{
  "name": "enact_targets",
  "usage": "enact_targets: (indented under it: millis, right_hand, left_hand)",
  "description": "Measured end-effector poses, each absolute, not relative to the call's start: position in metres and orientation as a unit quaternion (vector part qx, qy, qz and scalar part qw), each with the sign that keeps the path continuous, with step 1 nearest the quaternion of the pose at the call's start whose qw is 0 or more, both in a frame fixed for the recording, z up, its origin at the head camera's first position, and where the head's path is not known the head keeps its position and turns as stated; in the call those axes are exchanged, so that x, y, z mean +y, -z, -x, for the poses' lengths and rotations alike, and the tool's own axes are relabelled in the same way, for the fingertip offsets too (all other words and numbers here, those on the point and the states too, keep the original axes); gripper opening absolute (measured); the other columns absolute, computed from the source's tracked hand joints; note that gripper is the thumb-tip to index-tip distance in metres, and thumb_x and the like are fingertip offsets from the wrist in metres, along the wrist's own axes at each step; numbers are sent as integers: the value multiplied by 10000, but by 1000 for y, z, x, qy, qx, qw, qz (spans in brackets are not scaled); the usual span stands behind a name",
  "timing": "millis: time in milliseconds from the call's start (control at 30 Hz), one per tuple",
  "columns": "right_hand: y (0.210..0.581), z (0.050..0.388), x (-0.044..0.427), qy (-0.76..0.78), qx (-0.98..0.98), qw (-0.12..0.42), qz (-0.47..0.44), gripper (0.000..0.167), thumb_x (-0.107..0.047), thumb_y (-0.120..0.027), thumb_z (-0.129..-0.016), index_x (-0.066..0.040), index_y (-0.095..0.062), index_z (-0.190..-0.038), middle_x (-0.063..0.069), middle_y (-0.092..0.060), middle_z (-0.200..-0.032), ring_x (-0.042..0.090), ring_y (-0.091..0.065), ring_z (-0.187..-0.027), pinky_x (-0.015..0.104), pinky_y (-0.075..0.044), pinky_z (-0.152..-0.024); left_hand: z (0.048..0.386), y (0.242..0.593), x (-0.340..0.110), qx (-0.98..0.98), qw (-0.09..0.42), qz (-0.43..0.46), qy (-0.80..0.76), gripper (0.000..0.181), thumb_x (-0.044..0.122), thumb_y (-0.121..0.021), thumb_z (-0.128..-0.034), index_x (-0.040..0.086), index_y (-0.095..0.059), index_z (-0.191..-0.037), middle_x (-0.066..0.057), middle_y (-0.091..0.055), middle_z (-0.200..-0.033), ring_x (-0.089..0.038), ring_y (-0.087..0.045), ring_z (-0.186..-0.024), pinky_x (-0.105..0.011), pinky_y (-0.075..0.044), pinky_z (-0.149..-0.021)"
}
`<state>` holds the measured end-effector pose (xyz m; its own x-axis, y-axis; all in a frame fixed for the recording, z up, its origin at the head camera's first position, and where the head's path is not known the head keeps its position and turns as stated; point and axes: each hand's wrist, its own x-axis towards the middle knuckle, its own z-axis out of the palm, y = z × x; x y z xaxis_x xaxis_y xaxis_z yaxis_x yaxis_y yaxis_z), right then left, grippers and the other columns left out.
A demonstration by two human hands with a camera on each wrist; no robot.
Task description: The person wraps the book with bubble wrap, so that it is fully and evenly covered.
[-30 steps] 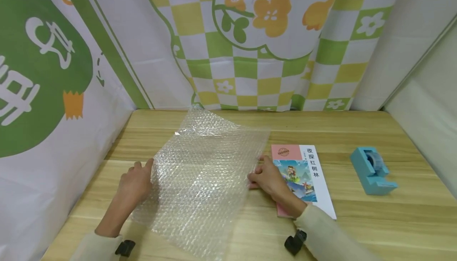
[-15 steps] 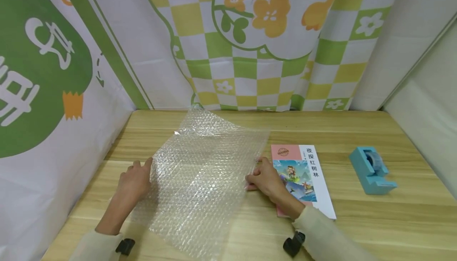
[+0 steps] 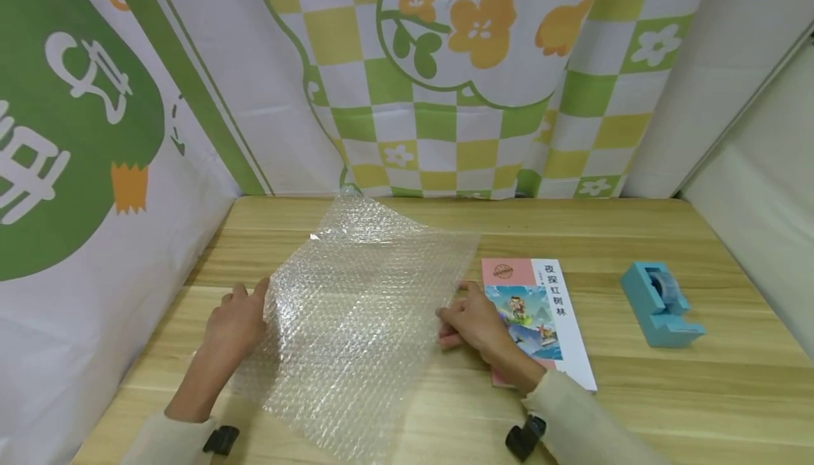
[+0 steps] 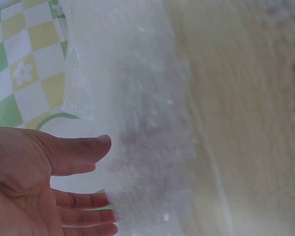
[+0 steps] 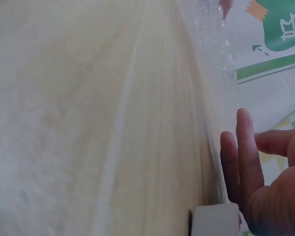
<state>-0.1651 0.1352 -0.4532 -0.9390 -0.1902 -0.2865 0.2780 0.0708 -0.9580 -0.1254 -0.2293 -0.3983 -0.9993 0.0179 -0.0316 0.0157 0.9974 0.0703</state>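
A sheet of clear bubble wrap (image 3: 362,309) lies over the table, with its far corner near the back curtain. My left hand (image 3: 235,320) touches the sheet's left edge. In the left wrist view, the thumb and fingers of that hand (image 4: 49,182) are mostly straight beside the bubble wrap (image 4: 147,128). At the opposite edge, my right hand (image 3: 480,324) touches the sheet with spread fingers, its wrist above a book (image 3: 524,309). The right wrist view has straight fingers (image 5: 248,152) next to the wrap (image 5: 211,49).
Right of the book stands a blue tape dispenser (image 3: 655,309) with a roll of clear tape. The wooden table (image 3: 572,232) meets a checkered curtain (image 3: 439,126) at the back. Fabric walls border both sides.
My left hand has shifted slightly left and the left edge of the bubble wrap with it. My right hand stays nearly in place, its fingers a little more spread.
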Motion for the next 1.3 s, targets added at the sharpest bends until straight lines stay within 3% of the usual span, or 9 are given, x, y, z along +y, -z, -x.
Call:
enact_targets:
  millis: [300, 433, 700, 933, 1300]
  right_hand:
    - [446, 164, 142, 611, 781, 128, -15, 634, -59, -664, -940, 79, -324, -1457, 136, -645, -817, 188, -654, -584, 332, -583, -577]
    - [445, 164, 145, 576, 811, 107, -10, 630, -106, -681, -935, 64, -361, -1450, 119, -648, -889, 186, -660, -644, 313, -563, -622]
    - [439, 161, 151, 548, 833, 75, 7, 578, -118, -693, -920, 55, -446, -1412, 224, -560, -1210, 348, -598, -1075, 420, -541, -844]
    - [433, 157, 156, 522, 851, 46, 23, 547, -125, -709, -913, 52, -494, -1383, 246, -571, -1225, 362, -584, -1096, 503, -473, -948]
    - [428, 156, 173, 485, 873, 20, 37, 536, -160, -698, -917, 44, -513, -1377, 254, -557, -1286, 383, -517, -1184, 531, -425, -978]
  left_hand:
    - [125, 390, -211, 999, 1, -15, -28, 712, 178, -779, -866, -110, -423, -1411, -436, -474, -1166, -564, -558, -965, -576, -529, -659]
    - [122, 389, -199, 999, -9, -19, -32, 697, 242, -761, -885, -105, -446, -1402, -421, -506, -1161, -546, -580, -958, -572, -537, -656]
    - [121, 389, -177, 998, -23, -23, -53, 615, 262, -747, -899, -102, -504, -1331, -348, -554, -1100, -489, -607, -908, -565, -537, -693]
    - [123, 388, -155, 996, -18, -36, -81, 627, 288, -727, -915, -68, -495, -1376, -317, -557, -1149, -470, -609, -968, -555, -545, -728]
    - [129, 389, -111, 992, 8, -75, -99, 638, 322, -729, -918, -24, -498, -1402, -241, -574, -1106, -376, -630, -901, -486, -549, -696]
